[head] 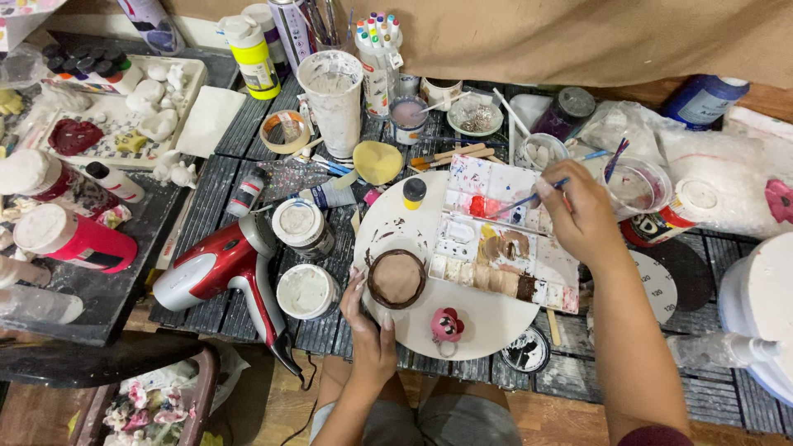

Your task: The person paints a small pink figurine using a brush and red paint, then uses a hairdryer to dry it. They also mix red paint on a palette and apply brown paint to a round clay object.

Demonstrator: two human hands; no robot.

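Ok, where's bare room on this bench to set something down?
Bare spots: the round white board below the paint palette, right of the pink figurine; and its upper left, between the brown cup held by the left hand and the yellow-capped bottle. The back row of jars is crowded.

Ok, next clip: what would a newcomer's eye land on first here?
Probably the round white board at centre, where the right hand dips a thin brush into a paint-smeared palette while the left hand steadies a small brown-rimmed round dish. Next, the red and silver hair dryer lying to the left, and the yellow paint bottle standing at the back.
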